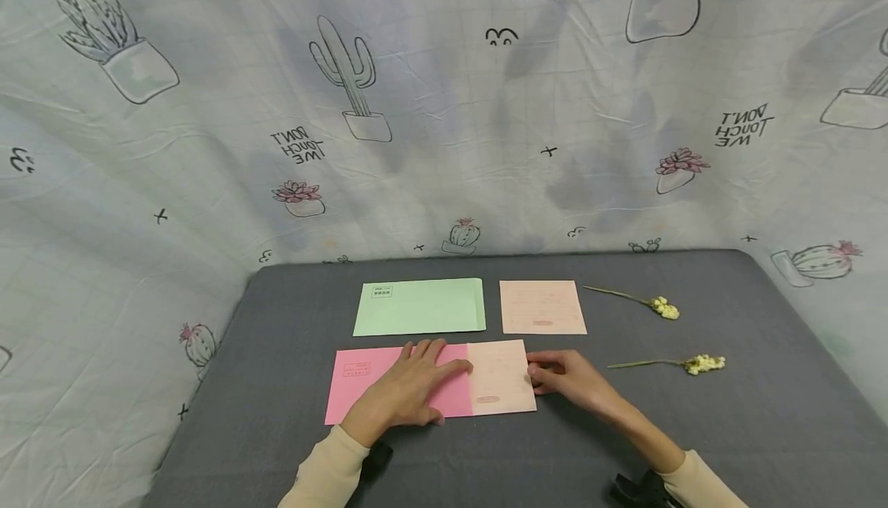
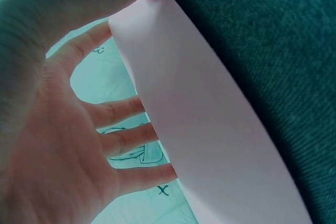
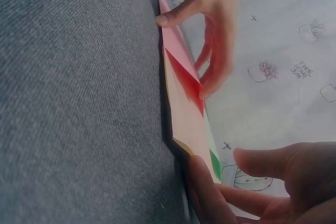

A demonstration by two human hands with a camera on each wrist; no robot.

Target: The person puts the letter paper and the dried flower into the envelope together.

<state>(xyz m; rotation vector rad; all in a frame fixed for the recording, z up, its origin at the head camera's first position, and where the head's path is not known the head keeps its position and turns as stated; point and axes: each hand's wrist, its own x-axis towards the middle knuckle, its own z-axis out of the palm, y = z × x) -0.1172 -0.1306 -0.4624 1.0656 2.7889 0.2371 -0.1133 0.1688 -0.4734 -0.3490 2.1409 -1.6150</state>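
A pink envelope (image 1: 378,381) lies on the grey cloth with a pale peach card (image 1: 498,377) partly inside its mouth on the right. My left hand (image 1: 409,388) spans the envelope, thumb at the near edge and fingertips over the far edge; one finger points toward the mouth. In the right wrist view the envelope (image 3: 176,40) bows up, its mouth gaping around the card (image 3: 186,114). My right hand (image 1: 565,377) holds the card's outer end at its fingertips, and the corner there bends slightly. The left wrist view shows a pale paper surface (image 2: 194,93) beside the left palm.
Farther back lie a green envelope (image 1: 419,307) and a second peach card (image 1: 543,307). Two stems with yellow blossoms, one at the back (image 1: 662,307) and one nearer (image 1: 704,364), rest on the right. Patterned fabric (image 1: 444,107) rises behind the grey-covered table (image 1: 277,354).
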